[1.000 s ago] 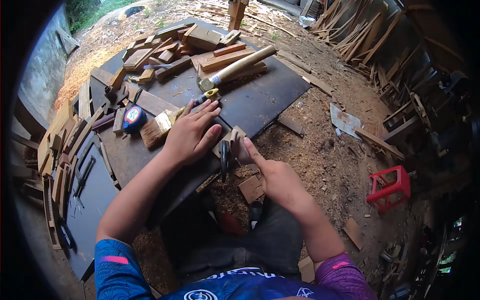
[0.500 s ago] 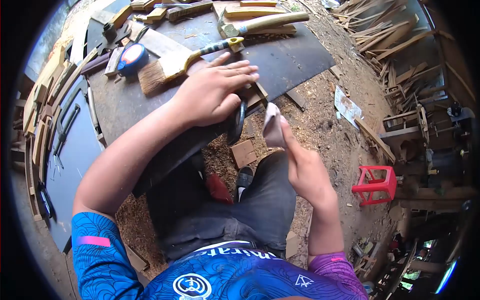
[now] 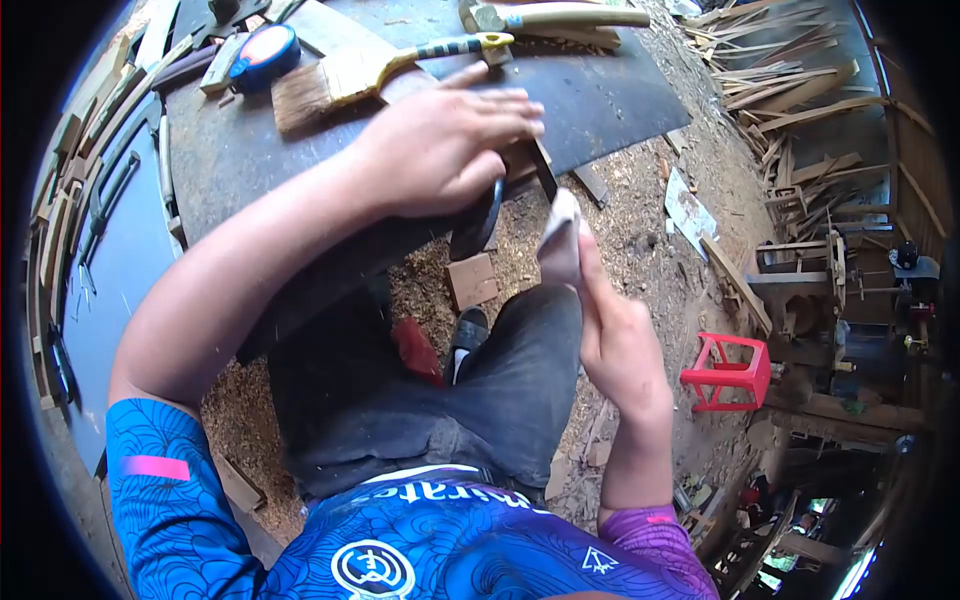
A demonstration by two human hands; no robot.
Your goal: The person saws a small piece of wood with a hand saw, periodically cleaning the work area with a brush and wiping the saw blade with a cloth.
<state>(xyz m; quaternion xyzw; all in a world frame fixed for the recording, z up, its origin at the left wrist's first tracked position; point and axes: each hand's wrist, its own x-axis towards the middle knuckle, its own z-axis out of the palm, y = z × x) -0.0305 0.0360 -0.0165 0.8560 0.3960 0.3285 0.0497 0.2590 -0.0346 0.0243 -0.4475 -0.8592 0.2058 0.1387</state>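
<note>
My left hand [image 3: 450, 145] lies at the front edge of the dark workbench [image 3: 600, 110], its fingers stretched out over a small brown wood piece [image 3: 520, 160] that is mostly hidden. Just below its thumb, a black curved metal part [image 3: 478, 222] hangs at the edge. My right hand [image 3: 622, 340] is closed around a pale, cloth-like wrap [image 3: 560, 248]. From that wrap a dark, flat strip resembling a file [image 3: 545, 172] reaches up to the wood piece beside my left fingertips. A wide paintbrush [image 3: 345, 85] rests on the bench just beyond my left hand.
A blue tape measure [image 3: 265, 55] and a hammer [image 3: 560, 16] lie farther back. At left, a clamp [image 3: 105, 215] lies on a grey board. A wood block [image 3: 472, 280] sits on the sawdust-covered ground. To the right are a red stool [image 3: 728, 375] and piled wood strips [image 3: 775, 75].
The whole view has shifted, so the bench sits higher. My right hand and the strip have drawn slightly back from my left hand, exposing more of the strip. My left hand keeps its place.
</note>
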